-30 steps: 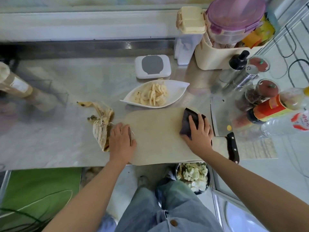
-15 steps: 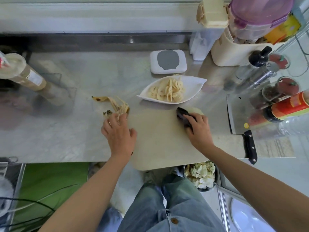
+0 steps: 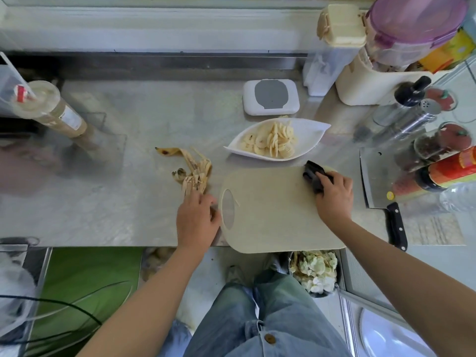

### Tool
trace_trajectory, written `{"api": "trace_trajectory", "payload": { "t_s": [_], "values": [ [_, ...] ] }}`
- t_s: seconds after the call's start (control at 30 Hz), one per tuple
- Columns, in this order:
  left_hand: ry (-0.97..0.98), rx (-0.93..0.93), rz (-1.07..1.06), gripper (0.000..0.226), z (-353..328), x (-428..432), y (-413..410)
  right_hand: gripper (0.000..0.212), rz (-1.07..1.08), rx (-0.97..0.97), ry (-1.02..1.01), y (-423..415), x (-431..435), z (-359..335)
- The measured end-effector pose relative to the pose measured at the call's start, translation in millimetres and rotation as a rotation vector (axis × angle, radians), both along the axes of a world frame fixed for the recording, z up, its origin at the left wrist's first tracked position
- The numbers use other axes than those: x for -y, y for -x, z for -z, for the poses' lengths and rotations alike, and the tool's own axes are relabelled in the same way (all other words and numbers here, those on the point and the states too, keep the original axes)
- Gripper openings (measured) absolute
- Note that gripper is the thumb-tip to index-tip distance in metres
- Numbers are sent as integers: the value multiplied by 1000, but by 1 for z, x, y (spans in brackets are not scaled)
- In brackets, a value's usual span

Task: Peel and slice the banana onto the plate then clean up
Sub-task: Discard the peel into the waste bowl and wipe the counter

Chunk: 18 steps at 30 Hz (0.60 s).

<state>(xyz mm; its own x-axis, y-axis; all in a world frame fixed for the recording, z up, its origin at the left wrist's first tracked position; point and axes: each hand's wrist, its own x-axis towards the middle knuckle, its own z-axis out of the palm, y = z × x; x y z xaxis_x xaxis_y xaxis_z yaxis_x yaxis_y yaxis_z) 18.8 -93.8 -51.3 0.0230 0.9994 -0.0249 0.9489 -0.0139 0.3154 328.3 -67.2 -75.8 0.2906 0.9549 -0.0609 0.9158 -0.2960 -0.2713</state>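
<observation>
The person's left hand (image 3: 197, 217) has left the cutting board (image 3: 270, 210), where it lay over the oval handle hole a second ago. That hole is now uncovered. The hand now sits on the steel counter (image 3: 116, 202) just left of the board, with its fingertips touching the near end of the banana peel (image 3: 192, 168). From this angle the fingertips are hidden behind the knuckles, so it cannot be told whether they have closed on the peel or only rest against it.

The peel lies splayed on the counter left of the board, in the same place as before.

The right hand (image 3: 334, 199) holds a dark cloth (image 3: 313, 173) at the board's far right corner, with the fingers curled over it. A second ago the cloth was spread flatter under the palm. It is now bunched into a smaller wad and sits nearer the corner.

The banana slices (image 3: 273, 141) are heaped in the white leaf-shaped plate (image 3: 315, 134), which stands just beyond the board, unmoved. A cleaver (image 3: 373, 181) lies flat on the counter to the right of the board with its black handle toward the person. A white wipes box (image 3: 270, 97) sits behind the plate. Below the counter edge, a bin (image 3: 315, 273) holds pale scraps.
</observation>
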Motion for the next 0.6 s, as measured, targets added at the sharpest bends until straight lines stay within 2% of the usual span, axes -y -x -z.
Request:
{"api": "trace_trajectory", "payload": {
  "t_s": [0.13, 0.3, 0.4, 0.53, 0.6],
  "values": [
    [162, 58, 61, 29, 5, 5, -13, 46, -16, -65, -49, -10, -3, -4],
    [164, -92, 128, 41, 6, 6, -18, 47, -41, -134, -60, 31, -3, 1],
    [115, -194, 202, 43, 5, 6, -14, 45, -188, -224, -75, 57, 1, 8],
    [120, -242, 249, 58, 4, 8, -12, 40, -579, -350, -14, 62, 13, 4],
    [120, -239, 263, 66, 5, 10, -9, 40, -541, -400, -33, 57, 6, -4]
  ]
}}
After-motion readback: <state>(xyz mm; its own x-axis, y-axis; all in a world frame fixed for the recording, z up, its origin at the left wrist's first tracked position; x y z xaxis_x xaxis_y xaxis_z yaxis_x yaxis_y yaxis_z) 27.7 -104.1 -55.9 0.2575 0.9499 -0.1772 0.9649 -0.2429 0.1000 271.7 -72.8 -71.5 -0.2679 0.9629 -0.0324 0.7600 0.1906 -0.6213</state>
